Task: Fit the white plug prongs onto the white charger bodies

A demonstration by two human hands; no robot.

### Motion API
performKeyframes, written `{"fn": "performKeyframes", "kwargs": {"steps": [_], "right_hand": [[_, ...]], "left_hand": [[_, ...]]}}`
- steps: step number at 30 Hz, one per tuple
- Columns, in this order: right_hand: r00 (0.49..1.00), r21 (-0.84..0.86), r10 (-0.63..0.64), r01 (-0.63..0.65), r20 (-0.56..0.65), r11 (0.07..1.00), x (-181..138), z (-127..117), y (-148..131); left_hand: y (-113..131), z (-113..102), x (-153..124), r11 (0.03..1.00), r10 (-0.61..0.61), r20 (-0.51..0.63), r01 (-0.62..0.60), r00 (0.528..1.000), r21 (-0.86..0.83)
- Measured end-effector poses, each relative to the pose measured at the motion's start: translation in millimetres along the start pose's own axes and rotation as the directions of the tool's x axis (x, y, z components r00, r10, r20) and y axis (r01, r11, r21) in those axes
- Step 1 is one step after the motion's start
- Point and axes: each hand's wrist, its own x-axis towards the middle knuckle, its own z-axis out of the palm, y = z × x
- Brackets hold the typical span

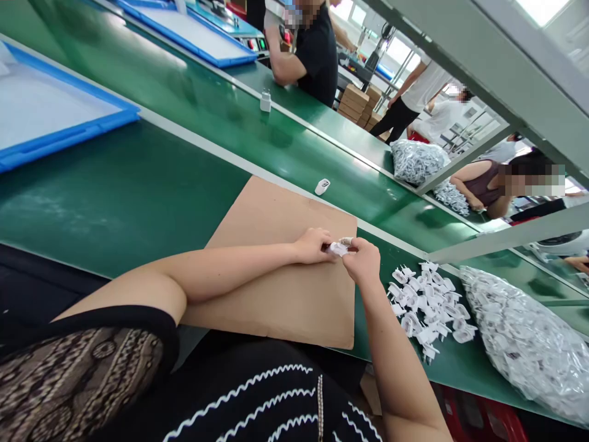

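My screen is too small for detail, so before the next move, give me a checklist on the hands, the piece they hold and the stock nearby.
1. Small white plastic part gripped: ok, the left hand and right hand both pinch it.
2. Part held over the brown cardboard sheet: ok.
3. Part's orientation and condition: cannot tell, the hands cover most of it.
4. Pile of loose white plastic parts beside the right hand: ok, plenty.
5. Clear plastic bag of parts apart from both hands: ok.
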Motion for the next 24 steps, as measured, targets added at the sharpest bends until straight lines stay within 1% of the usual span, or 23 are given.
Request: {"fn": "performKeyframes", "kwargs": {"steps": [2, 5, 6, 8, 9, 11, 13, 14, 16, 18, 21, 23, 24], "right_hand": [[0.996, 0.192, 0.081, -0.074, -0.03, 0.979, -3, 7, 6], [0.987, 0.408, 0.147, -0.109, -0.065, 0.907, -11, 19, 11], [0.985, 0.466, 0.161, -0.114, -0.062, 0.877, -14, 22, 12], [0.984, 0.556, 0.164, -0.098, -0.07, 0.825, -20, 23, 18], [0.982, 0.573, 0.158, -0.072, -0.101, 0.816, -24, 21, 24], [0.962, 0.535, 0.159, -0.016, -0.223, 0.845, -34, 11, 39], [0.923, 0.434, 0.181, -0.017, -0.341, 0.901, -44, -4, 55], [0.914, 0.391, 0.187, -0.033, -0.361, 0.92, -48, -11, 61], [0.93, 0.36, 0.163, -0.035, -0.33, 0.932, -54, -20, 65], [0.962, 0.347, 0.071, 0.026, -0.264, 0.938, -52, -20, 58], [0.984, 0.305, -0.057, 0.107, -0.17, 0.946, -37, -3, 36], [0.993, 0.322, -0.075, 0.1, -0.089, 0.941, -25, 11, 24], [0.996, 0.346, -0.069, 0.083, -0.055, 0.934, -20, 18, 21]], "left_hand": [[3, 3, -3, 0.999, 0.013, -0.022, -0.014, 1.0, -0.045], [5, 7, -6, 0.984, 0.037, -0.019, -0.04, 0.999, -0.171], [5, 7, -6, 0.981, 0.055, -0.009, -0.056, 0.998, -0.185], [4, 6, -6, 0.985, 0.1, 0.016, -0.096, 0.995, -0.145], [3, 4, -5, 0.988, 0.115, 0.024, -0.111, 0.993, -0.111], [1, 2, -4, 0.991, 0.124, 0.028, -0.122, 0.992, -0.057], [-1, 1, -4, 0.993, 0.117, 0.025, -0.116, 0.993, -0.035], [-2, 1, -4, 0.994, 0.104, 0.017, -0.103, 0.994, -0.044], [-4, 4, -4, 0.993, 0.058, 0.003, -0.057, 0.998, -0.107], [-4, 9, -5, 0.98, 0.007, 0.004, -0.006, 1.0, -0.2], [-3, 14, -8, 0.941, -0.031, 0.044, 0.044, 0.999, -0.337], [-4, 10, -9, 0.922, -0.035, 0.093, 0.068, 0.995, -0.381], [-4, 5, -7, 0.925, -0.029, 0.114, 0.07, 0.993, -0.373]]}}
